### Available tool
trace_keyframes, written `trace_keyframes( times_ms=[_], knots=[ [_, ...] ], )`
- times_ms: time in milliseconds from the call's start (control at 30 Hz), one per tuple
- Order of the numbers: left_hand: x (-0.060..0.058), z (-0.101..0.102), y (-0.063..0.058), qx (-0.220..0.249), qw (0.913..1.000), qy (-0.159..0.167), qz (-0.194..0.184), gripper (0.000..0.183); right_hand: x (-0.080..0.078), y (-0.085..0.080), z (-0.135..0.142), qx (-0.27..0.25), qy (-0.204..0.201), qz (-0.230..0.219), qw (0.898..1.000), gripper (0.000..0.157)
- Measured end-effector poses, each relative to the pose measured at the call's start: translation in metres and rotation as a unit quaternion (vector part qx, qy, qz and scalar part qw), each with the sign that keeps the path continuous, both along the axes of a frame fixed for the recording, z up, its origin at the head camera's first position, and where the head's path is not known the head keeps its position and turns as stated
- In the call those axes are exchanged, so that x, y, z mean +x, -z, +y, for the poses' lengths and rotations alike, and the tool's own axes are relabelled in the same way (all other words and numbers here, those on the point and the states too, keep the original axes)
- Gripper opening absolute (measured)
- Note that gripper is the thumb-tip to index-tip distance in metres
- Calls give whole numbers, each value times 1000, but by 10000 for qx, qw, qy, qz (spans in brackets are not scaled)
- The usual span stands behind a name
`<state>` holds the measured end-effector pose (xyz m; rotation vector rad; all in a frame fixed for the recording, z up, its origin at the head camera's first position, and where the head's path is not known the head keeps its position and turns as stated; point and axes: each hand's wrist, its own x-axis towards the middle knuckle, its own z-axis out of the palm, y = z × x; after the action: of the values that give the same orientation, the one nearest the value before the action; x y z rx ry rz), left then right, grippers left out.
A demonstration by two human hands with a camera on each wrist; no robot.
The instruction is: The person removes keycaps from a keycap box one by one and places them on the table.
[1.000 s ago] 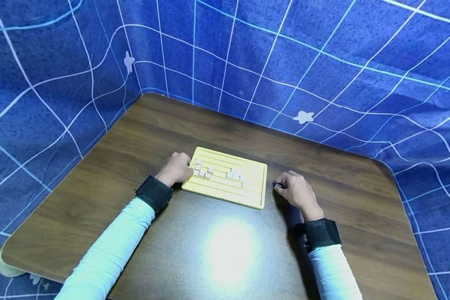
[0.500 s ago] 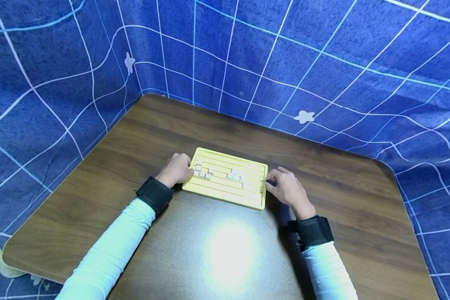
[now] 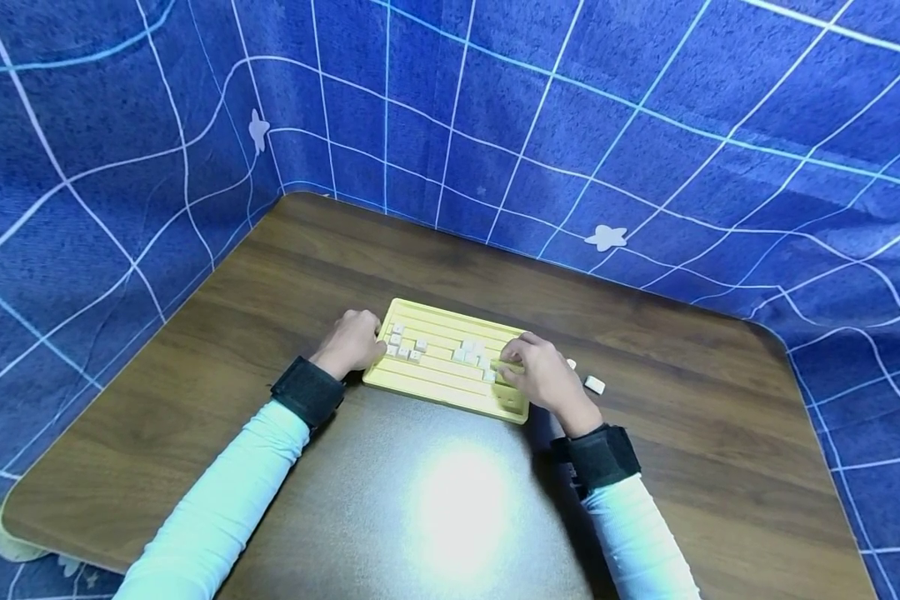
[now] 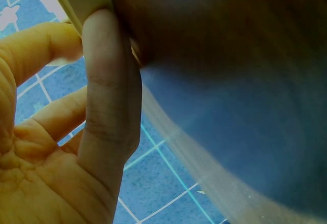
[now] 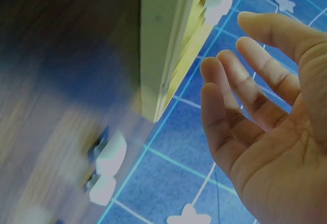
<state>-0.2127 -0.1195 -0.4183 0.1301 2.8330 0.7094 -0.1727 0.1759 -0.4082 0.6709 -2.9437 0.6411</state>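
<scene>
So I'm standing here watching someone at a wood-look desk (image 3: 420,242), and the yellow ridged tray (image 3: 435,387) lies flat on it, between both hands. The left hand (image 3: 351,342) is pinching the tray's left edge. The right hand (image 3: 543,375) is over the tray's right end, fingers loosely bent, and the wrist view shows nothing held in them, with a gap between thumb tip and the nearest block.

There's a batch of little whitish blocks (image 3: 403,352) toward the left side of the tray, another pale group (image 3: 470,357) right of centre, and a loose white block (image 3: 594,385) on the desk off the right end, plus one mostly hidden behind the hand.

Looks to me like fiddly block-by-block work between those ridges. If it were me: light, steady pinch with the left so the tray can't skid, right hand down from above, fingertips only, nudging one block at a time. Main risk, I reckon, is a knuckle bumping the pale group out of line.
</scene>
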Motion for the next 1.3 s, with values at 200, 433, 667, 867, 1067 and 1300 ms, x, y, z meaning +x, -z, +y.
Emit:
trace_keyframes(
  times_ms=[200,433,667,867,1067,1300],
  knots=[
    [1,0,1,39,10000,-28,0,13,2,2,-11,58,-181,1,9998,14],
    [2,3,0,26,10000,-20,-11,13,2,5,-16,180,-240,-99,9995,13],
    [2,3,0,4,10000,-43,-83,15,2,9,-18,236,-312,22,9992,11],
    [2,3,0,-35,10000,-2,-21,16,3,12,-18,299,-336,133,9989,11],
    [2,3,0,4,10000,-32,-42,18,3,13,-17,297,-447,229,9983,13],
    [2,1,0,22,10000,-13,92,14,2,13,-19,221,-620,356,9972,11]
  ],
)
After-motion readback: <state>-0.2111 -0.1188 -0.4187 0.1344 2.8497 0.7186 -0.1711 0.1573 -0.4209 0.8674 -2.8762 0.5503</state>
